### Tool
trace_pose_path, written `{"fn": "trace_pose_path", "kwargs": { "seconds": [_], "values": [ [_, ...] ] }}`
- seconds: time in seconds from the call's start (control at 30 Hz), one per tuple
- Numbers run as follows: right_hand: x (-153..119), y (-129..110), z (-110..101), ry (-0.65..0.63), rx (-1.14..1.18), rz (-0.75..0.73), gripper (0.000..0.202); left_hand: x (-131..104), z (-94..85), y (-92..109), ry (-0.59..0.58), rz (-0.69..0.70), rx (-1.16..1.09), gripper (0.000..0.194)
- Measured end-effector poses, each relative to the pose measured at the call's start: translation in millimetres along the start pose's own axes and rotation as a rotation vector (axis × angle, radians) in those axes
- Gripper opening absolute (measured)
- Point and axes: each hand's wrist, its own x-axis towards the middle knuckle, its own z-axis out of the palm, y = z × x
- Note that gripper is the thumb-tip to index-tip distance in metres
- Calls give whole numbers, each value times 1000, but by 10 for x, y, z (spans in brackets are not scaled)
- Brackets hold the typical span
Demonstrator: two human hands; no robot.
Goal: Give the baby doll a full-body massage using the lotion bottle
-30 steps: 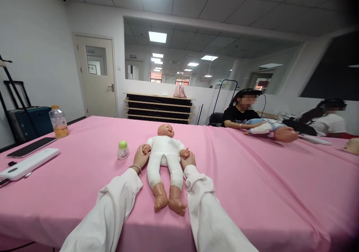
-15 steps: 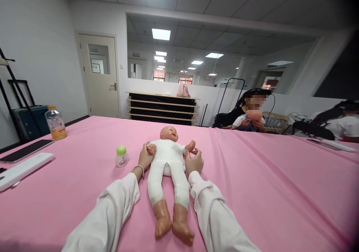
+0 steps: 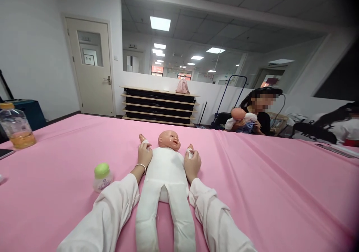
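One pink tablecloth (image 3: 266, 199) filled the lower frame. One white-bodied baby doll (image 3: 167, 166) lay on its back, lower centre; a second doll (image 3: 247, 118) was held by one co-worker (image 3: 265, 123) at right. One orange-capped bottle (image 3: 21, 130) stood far left. Mid-frame, the left hand (image 3: 145, 156) and right hand (image 3: 192, 164) each gripped one arm of the nearer doll. One green-lidded jar (image 3: 103, 177) stood left of centre; one beaded bracelet (image 3: 141, 165) circled the left wrist.

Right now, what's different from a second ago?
Both arms of the doll have swung up from its sides to beside its head, still held by the left hand and right hand. The other doll, stretched out level earlier, is now held more upright by a co-worker. Unchanged: the doll lies on its back, the green-capped bottle upright beside it.
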Motion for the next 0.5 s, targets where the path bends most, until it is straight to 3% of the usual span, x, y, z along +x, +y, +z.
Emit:
{"fn": "trace_pose_path", "kwargs": {
  "seconds": [0.1,0.23,0.4,0.5],
  "values": [
    [-18,52,40,-34,119,39,26,-26,-19,21,27,-100,45,28],
    [-1,160,104,-26,172,152,49,-61,-57,56,7,-281,107,47],
    [31,163,53,-278,280,169,44,-42,-54,10,-199,-172,-52,45],
    [31,117,22,-328,299,215,48,-33,-59,-12,-228,-137,-101,40]
  ]
}}
